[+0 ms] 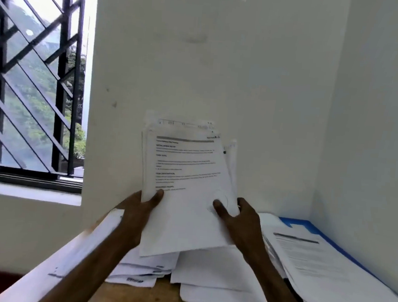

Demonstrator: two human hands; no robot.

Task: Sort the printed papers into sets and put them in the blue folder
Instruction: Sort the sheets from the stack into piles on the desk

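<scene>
Head view. We hold a sheaf of printed papers (186,173) nearly upright and slightly tilted, raised above the wooden worktop (138,298).

The left grip (141,208) grasps the sheaf at its lower left edge, with the thumb across the front sheet and the fingers behind. The right grip (240,218) grasps the lower right part, with the thumb on the front and the fingers round the back.

The front sheet carries headed text, too blurred to read. The sheets behind it stick out unevenly at the top and right.

- **Directly below the sheaf:** loose white sheets (206,282) overlap on the worktop.
- **Below and right of the sheaf:** the blue folder (306,225) lies flat, mostly covered by a pile of printed pages (322,267).
- **Below and left of the sheaf:** more sheets (86,244) lie near the worktop edge.
- **Well left of the sheaf:** a barred window (32,78).
</scene>
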